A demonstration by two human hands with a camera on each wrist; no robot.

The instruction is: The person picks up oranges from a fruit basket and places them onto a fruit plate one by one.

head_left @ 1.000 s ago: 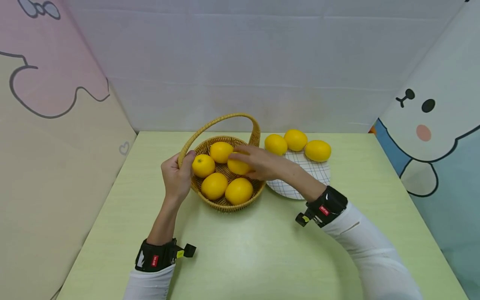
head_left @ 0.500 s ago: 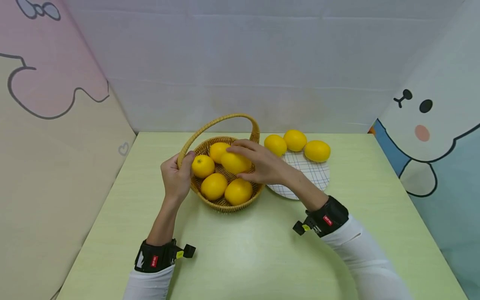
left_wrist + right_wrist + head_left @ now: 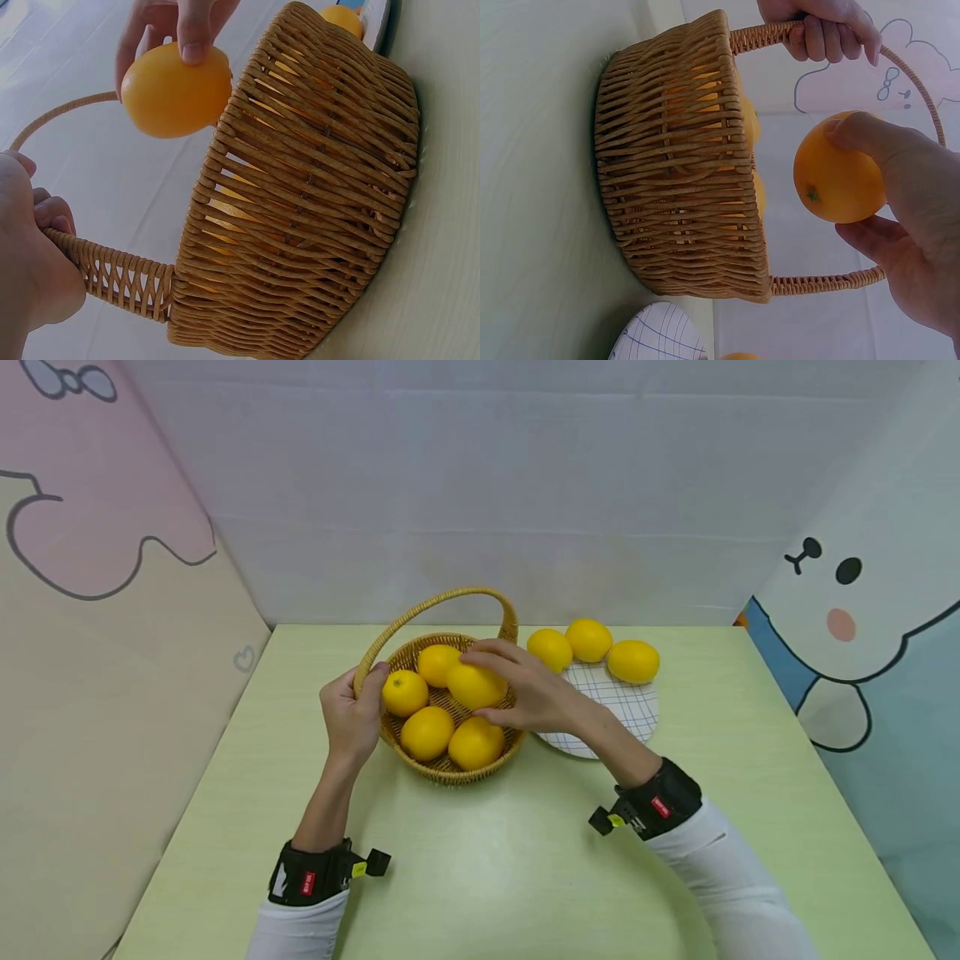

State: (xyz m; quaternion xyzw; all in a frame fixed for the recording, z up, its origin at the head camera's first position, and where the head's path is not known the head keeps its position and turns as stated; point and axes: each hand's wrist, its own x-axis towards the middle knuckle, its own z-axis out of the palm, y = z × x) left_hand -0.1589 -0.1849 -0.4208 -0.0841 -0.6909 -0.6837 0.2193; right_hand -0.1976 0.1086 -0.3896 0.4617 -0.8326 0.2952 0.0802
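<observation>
A wicker basket (image 3: 450,776) stands on the table with several yellow lemons inside, among them a lemon (image 3: 427,733) near its front. My left hand (image 3: 351,714) grips the basket's arched handle (image 3: 420,607) on its left side. Just above the basket rim, inside the handle's arch, my right hand (image 3: 532,689) holds a lemon (image 3: 840,166) between thumb and fingers. In the left wrist view this held lemon (image 3: 176,90) hangs clear over the rim. The basket's weave hides most of the other lemons in both wrist views.
Right of the basket lies a white plate (image 3: 626,706) with a blue grid pattern. Three lemons are at its far edge, including a lemon (image 3: 633,662) on the right. A pale wall (image 3: 480,485) rises behind the light green table (image 3: 487,877).
My right hand has lifted a lemon up from among the others in the basket, then shifted slightly right with it. The left hand keeps its hold on the handle.
</observation>
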